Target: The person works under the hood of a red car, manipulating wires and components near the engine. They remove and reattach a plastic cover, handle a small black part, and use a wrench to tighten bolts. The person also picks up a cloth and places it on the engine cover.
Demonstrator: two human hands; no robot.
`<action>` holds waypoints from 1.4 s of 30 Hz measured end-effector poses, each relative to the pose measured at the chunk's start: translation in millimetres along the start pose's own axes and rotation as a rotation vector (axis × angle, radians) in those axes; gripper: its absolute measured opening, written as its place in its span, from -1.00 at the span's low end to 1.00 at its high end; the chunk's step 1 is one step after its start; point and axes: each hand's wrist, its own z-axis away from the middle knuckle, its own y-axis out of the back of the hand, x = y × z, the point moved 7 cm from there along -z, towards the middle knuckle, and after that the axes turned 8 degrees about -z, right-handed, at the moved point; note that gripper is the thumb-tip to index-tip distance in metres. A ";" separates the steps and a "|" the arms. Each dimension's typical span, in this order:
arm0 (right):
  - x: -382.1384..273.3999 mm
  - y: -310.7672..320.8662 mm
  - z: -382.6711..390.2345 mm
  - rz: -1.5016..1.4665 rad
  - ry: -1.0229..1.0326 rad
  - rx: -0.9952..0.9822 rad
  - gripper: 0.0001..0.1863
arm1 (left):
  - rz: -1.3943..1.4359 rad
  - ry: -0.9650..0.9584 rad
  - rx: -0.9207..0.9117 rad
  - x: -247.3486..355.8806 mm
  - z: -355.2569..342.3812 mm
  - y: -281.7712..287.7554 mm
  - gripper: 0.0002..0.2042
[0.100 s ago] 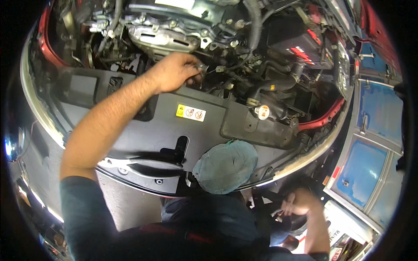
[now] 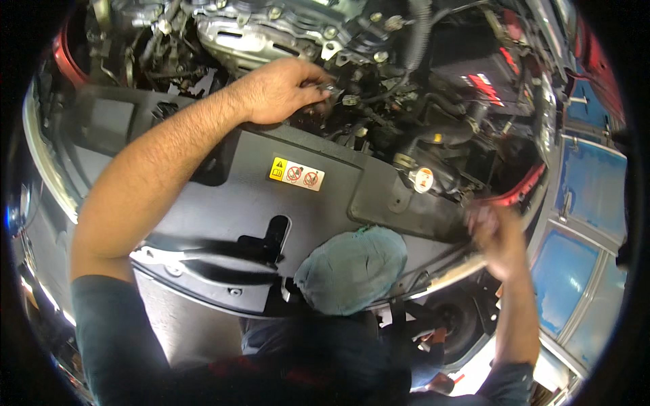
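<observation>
My left hand (image 2: 288, 91) reaches over the black radiator cover (image 2: 237, 203) into the engine bay. Its fingers are pinched round a small shiny metal piece (image 2: 330, 89), mostly hidden and too small to name. Beyond it sits the silver slotted heat shield (image 2: 254, 44) of the engine (image 2: 291, 17). My right hand (image 2: 497, 233), smeared by motion, is over the front right corner of the car, near the red body edge (image 2: 518, 193). Whether it holds anything does not show. Between my arms, a round grey-green cloth-like pad (image 2: 352, 271) lies at the front edge of the cover.
A white radiator cap (image 2: 423, 179) and black hose (image 2: 440, 135) lie right of the left hand, with the battery (image 2: 477, 71) behind. Blue metal cabinets (image 2: 572, 271) stand at the right. Below the bumper, a wheel (image 2: 460, 325) and part of another person (image 2: 430, 358) show.
My right hand has risen from below the bumper to the front right corner of the car. My left hand keeps its place by the engine, while the whole view has shifted slightly.
</observation>
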 end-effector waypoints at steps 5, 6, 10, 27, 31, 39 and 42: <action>-67.6 -71.3 -166.5 -0.034 0.509 -0.095 -0.46 | 0.327 -0.095 -0.029 -4.4 3.8 -21.2 -0.72; -77.5 -95.0 -179.0 -0.010 0.603 -0.158 -0.45 | 0.454 -0.055 -0.075 -7.2 3.7 -24.1 -0.73; -84.1 -164.7 -208.0 -0.123 0.566 -0.490 -0.54 | 0.439 -0.101 -0.065 -0.8 3.5 -16.9 -0.67; -30.4 -175.6 -249.1 -0.317 -0.150 -0.423 -0.72 | -0.064 0.095 -0.478 -47.0 25.6 29.0 -0.64; -25.9 -187.6 -263.7 -0.367 -0.244 -0.420 -0.54 | -0.047 0.094 -0.438 -55.0 23.0 30.9 -0.64; -8.9 -202.4 -308.6 -0.429 -0.227 -0.346 -0.33 | -0.003 0.117 -0.372 -67.9 18.0 38.5 -0.64; 0.2 -199.9 -308.4 -0.438 -0.239 -0.355 -0.32 | 0.004 0.112 -0.367 -70.6 15.5 33.9 -0.64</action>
